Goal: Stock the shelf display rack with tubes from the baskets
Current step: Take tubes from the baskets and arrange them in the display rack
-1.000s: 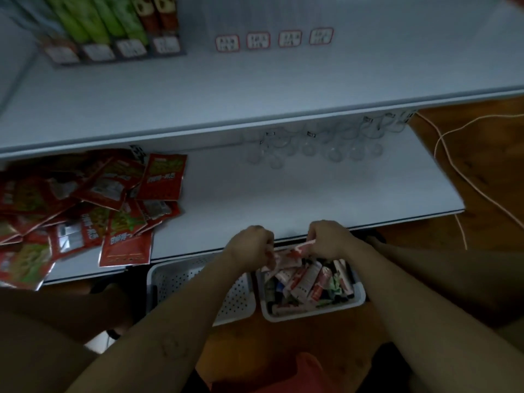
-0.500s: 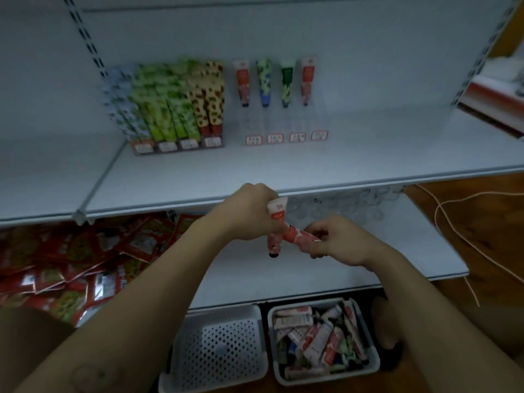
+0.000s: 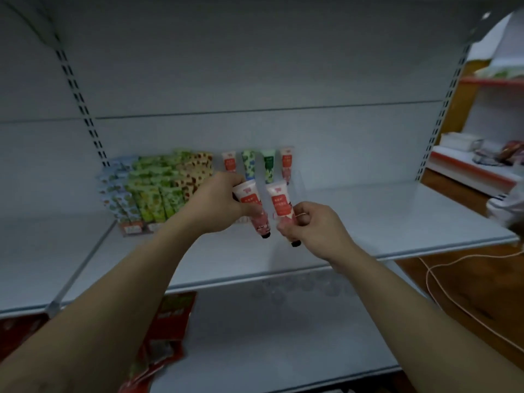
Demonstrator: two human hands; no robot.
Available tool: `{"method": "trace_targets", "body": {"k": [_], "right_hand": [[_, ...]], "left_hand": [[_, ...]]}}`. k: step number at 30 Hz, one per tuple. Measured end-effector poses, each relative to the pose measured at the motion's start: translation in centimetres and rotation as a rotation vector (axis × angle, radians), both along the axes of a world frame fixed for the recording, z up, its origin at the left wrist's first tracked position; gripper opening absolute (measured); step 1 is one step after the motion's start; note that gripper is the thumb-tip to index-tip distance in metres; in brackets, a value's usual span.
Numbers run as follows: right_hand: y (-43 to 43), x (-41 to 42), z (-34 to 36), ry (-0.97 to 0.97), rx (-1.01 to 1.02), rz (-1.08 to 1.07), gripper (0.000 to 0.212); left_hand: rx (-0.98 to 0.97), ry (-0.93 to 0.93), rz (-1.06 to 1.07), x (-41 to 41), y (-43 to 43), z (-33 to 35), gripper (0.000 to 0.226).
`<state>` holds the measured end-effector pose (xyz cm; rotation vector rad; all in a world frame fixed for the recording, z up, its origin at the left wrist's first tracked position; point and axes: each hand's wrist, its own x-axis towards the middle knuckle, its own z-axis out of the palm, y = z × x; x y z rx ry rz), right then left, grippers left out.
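I'm gripping a white-and-red plastic tube with a black cap in my left hand.
My right hand is pinching a 2nd matching tube just beside it, both hanging cap-down in front of the clear plastic display rack on the white metal shelf.

Setting: probably a shop. White metal shelves on slotted uprights, faced tube rows, red packets.

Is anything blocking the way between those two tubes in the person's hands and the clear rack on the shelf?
Nothing visible does. The left hand grips the left tube and the right hand pinches the right tube, both held before the clear rack, where four tubes stand at the back. The hands hide part of its front.
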<state>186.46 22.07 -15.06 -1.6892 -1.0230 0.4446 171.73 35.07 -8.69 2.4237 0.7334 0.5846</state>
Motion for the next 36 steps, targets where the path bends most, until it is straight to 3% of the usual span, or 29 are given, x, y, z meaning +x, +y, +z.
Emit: {"method": "trace_targets", "body": {"k": [2,6,14,22,26,36], "right_hand": [[1.0,1.1,1.1,-0.033,-0.002,-0.014,0.023],[2.9,3.6,3.3,-0.101,0.041,-0.053,0.009],[7.2,8.8,6.3,-0.211,0.030,-0.053,0.005],[10.6,13.3,4.9,-0.300,0.074,-0.166,0.020],[11.9,13.7,4.5,-0.304,0.113,-0.186,0.022],[15.6,9.7,3.1,-0.358,0.098,-0.106,0.017]], "left_hand": [[0.031,-0.001,0.036,1.0,0.8,0.7,0.019],[0.106,0.036,0.098,2.4,2.4,1.8,0.022],[0.158,0.044,0.190,4.8,6.9,2.6,0.029],[0.286,0.008,0.224,6.6,11.0,2.8,0.022],[0.292,0.038,0.273,6.9,12.8,2.3,0.021],[0.545,0.077,0.321,8.0,14.8,0.2,0.024]]}}
